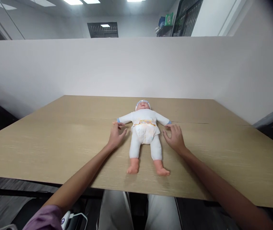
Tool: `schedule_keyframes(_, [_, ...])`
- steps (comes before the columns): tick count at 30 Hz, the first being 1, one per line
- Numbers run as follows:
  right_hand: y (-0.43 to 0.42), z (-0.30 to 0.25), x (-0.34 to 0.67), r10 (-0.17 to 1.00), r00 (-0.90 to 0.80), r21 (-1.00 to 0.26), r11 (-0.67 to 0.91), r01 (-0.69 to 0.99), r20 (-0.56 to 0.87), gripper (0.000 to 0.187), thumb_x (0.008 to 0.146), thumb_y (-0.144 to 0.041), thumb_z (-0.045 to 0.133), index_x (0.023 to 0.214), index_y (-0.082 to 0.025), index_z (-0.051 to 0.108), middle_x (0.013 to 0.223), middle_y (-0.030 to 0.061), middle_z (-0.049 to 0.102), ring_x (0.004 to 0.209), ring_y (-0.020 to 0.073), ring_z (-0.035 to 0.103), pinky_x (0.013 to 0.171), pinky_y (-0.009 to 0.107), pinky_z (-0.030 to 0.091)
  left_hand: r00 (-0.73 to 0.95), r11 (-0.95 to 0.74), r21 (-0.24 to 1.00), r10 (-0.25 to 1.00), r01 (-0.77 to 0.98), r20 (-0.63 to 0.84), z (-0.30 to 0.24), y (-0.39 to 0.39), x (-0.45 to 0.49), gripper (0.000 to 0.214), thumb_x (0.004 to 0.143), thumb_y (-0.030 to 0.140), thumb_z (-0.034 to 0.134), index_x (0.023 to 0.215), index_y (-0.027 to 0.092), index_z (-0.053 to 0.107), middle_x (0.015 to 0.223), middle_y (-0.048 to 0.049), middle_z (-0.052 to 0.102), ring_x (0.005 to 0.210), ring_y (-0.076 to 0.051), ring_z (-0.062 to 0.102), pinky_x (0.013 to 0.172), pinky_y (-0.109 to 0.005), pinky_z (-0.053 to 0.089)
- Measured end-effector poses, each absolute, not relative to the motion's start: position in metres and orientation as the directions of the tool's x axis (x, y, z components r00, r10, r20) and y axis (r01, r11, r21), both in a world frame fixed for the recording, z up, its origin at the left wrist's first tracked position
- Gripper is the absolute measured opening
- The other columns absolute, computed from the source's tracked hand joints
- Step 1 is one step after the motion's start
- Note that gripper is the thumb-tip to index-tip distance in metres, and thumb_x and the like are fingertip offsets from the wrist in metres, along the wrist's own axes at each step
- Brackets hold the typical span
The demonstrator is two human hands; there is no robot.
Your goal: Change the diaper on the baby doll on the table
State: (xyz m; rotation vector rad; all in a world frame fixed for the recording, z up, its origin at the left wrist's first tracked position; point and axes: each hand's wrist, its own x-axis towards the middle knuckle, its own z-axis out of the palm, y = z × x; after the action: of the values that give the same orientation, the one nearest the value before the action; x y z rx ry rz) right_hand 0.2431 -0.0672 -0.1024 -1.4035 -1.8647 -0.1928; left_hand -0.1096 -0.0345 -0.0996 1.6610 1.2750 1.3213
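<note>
A baby doll (146, 115) lies on its back on the wooden table (55, 127), head away from me and arms spread wide. It wears a white top with blue cuffs, a printed white headband (143, 101), white leggings and a white diaper (146, 132) with an orange-patterned waistband. The bare feet point toward me. My left hand (117, 134) is at the doll's arm end on the left, thumb and fingers apart. By the other blue cuff is my right hand (174, 136), its thumb also apart from the fingers. Whether either hand touches the doll's hands is hard to make out.
A white partition wall (126, 67) rises behind the table's far edge. Below the near edge are my legs (117, 210) and a white device with a cable (65, 219). Dark objects stand beyond the table at both sides.
</note>
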Motion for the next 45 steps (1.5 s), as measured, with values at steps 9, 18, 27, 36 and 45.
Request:
schedule_keyframes(9, [0.017,-0.113,0.248,0.818,-0.074,-0.200,0.225,0.954,0.570,0.049,0.100,-0.046,0.049,0.135,-0.013,0.059,0.119,0.0179,0.071,0.108,0.0342,0.060,0.092,0.042,0.044,0.173,-0.335,0.330,0.884,0.883,0.434,-0.100,0.051,-0.102,0.059,0.095,0.053,0.062,0.140,0.015,0.052,0.131,-0.0169,0.067,0.122,-0.036,0.057,0.108,-0.047,0.036])
schedule_keyframes(18, [0.005,-0.099,0.235,0.860,0.029,-0.306,0.149,0.940,0.509,0.033,0.095,-0.044,0.052,0.105,-0.018,0.069,0.101,0.0150,0.074,0.092,0.0311,0.065,0.075,0.036,0.044,0.088,-0.233,0.360,0.922,0.903,0.376,-0.081,0.030,-0.088,0.041,0.093,0.048,0.064,0.117,0.016,0.062,0.110,-0.0138,0.073,0.105,-0.032,0.066,0.092,-0.041,0.046])
schedule_keyframes(27, [-0.111,-0.056,0.240,0.932,0.021,-0.733,0.271,0.624,0.362,0.046,0.085,-0.046,0.062,0.123,-0.021,0.066,0.105,0.0061,0.077,0.088,0.0250,0.067,0.074,0.032,0.051,-0.152,-0.158,0.732,0.928,0.663,0.339,-0.020,-0.171,-0.059,0.040,0.082,0.046,0.072,0.109,0.024,0.052,0.099,-0.0021,0.069,0.088,-0.024,0.069,0.074,-0.031,0.049])
schedule_keyframes(36, [-0.302,-0.048,0.244,0.860,-0.439,-0.537,0.507,0.674,0.262,0.033,0.094,-0.030,0.062,0.126,-0.027,0.067,0.117,0.0065,0.072,0.109,0.0270,0.063,0.095,0.038,0.048,0.234,-0.171,0.747,0.972,0.643,0.021,-0.139,-0.425,-0.101,0.035,0.072,0.026,0.071,0.101,0.024,0.051,0.098,-0.0063,0.068,0.088,-0.027,0.068,0.075,-0.035,0.052])
schedule_keyframes(45, [-0.368,-0.148,0.190,0.904,-0.427,-0.442,0.390,0.808,0.019,0.041,0.092,-0.021,0.059,0.132,-0.024,0.066,0.115,0.0096,0.072,0.111,0.0278,0.063,0.098,0.039,0.051,0.236,-0.007,0.621,0.928,0.784,-0.288,-0.155,-0.482,-0.138,0.039,0.077,0.020,0.062,0.111,0.022,0.043,0.096,-0.0044,0.068,0.089,-0.027,0.070,0.075,-0.033,0.048])
